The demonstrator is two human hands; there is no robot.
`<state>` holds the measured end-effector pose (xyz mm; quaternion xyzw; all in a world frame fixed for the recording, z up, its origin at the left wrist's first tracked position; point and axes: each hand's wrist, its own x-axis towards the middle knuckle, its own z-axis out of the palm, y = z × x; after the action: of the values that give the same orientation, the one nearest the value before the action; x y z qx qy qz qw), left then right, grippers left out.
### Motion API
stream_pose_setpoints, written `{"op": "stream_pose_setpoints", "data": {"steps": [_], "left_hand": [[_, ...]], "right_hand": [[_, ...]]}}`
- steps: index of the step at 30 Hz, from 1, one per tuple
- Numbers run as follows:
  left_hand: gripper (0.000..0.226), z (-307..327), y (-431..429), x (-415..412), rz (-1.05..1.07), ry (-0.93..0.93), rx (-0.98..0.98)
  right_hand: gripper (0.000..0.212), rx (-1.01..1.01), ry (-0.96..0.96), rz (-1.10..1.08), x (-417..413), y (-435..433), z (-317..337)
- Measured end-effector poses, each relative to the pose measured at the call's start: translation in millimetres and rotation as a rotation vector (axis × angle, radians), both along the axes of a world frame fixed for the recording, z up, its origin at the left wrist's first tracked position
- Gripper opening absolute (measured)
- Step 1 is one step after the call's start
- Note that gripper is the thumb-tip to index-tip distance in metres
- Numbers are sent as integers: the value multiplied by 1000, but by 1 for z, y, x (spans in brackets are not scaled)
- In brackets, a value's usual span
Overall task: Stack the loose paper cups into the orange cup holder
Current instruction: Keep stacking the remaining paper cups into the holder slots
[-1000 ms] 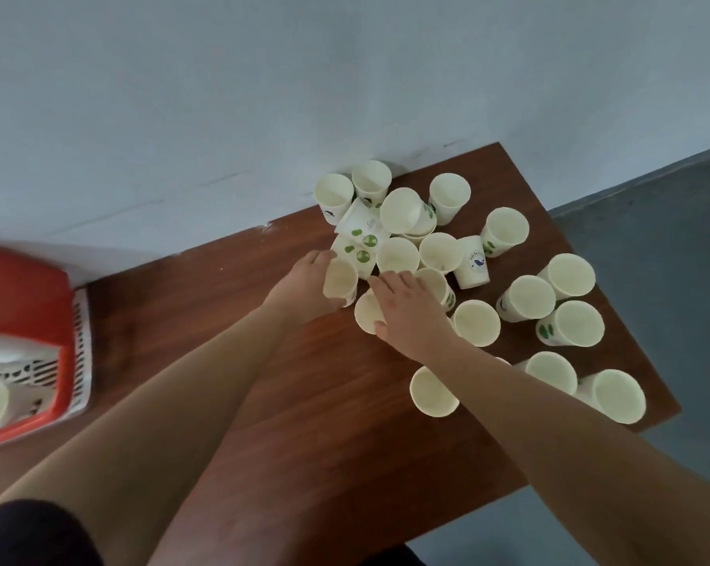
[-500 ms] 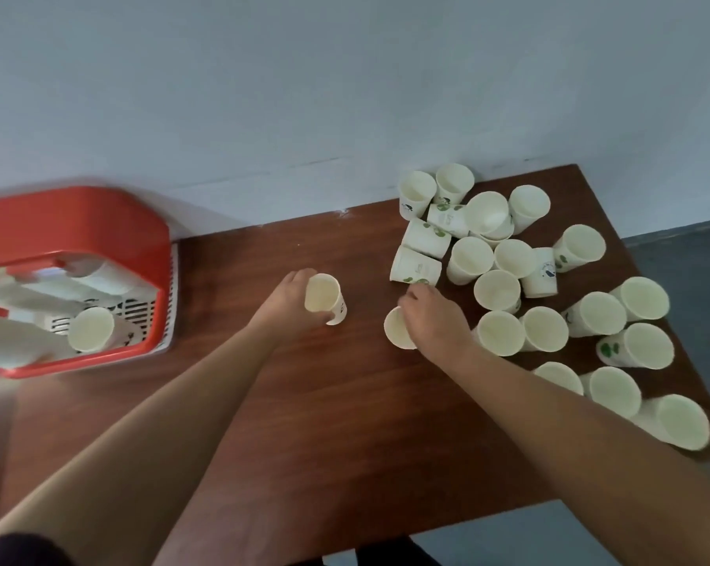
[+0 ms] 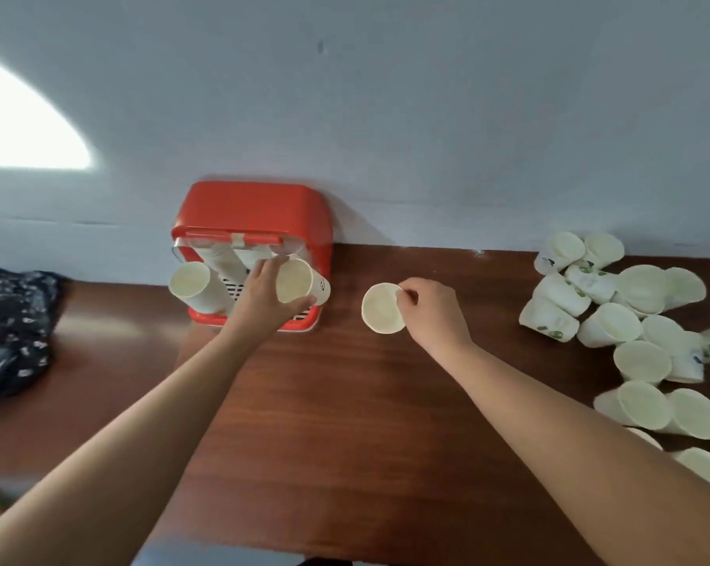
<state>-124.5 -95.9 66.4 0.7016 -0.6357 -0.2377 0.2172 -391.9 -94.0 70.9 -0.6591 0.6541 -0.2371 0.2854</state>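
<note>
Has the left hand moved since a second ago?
Yes. The left hand carried its cup leftward from the loose cups to the orange cup holder.

A plain indoor room, home or office I cannot tell: a bare grey-blue painted wall [image 3: 386,116], a dark red-brown wood-grain surface [image 3: 345,402] against it bearing heaped white disposable paper cups [image 3: 641,287], an orange plastic cup holder [image 3: 247,210] and a black patterned bag [image 3: 10,332].

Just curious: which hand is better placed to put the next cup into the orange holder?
Left. The left hand grips a cup right at the orange holder; the right hand pinches a second cup off to its side.
</note>
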Motion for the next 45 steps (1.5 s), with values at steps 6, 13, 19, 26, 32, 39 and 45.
{"op": "stream_pose_setpoints", "data": {"steps": [6, 13, 19, 26, 32, 39, 45], "left_hand": [[81, -13, 1, 72, 121, -12, 34], [86, -49, -21, 79, -23, -79, 120], [104, -70, -28, 92, -179, -71, 201], [89, -36, -27, 124, -273, 353, 105], [60, -40, -34, 135, -257, 352, 104], [89, -70, -31, 133, -364, 92, 151], [89, -84, -36, 131, -341, -14, 166]], "right_hand": [[19, 40, -6, 42, 82, -6, 6], [23, 93, -9, -27, 123, -19, -4], [23, 165, -58, -94, 146, -32, -10], [23, 176, -121, -95, 189, -46, -20], [27, 226, -210, -30, 212, -51, -35], [38, 333, -260, -25, 214, -51, -57], [54, 308, -52, 183, 215, -47, -72]]}}
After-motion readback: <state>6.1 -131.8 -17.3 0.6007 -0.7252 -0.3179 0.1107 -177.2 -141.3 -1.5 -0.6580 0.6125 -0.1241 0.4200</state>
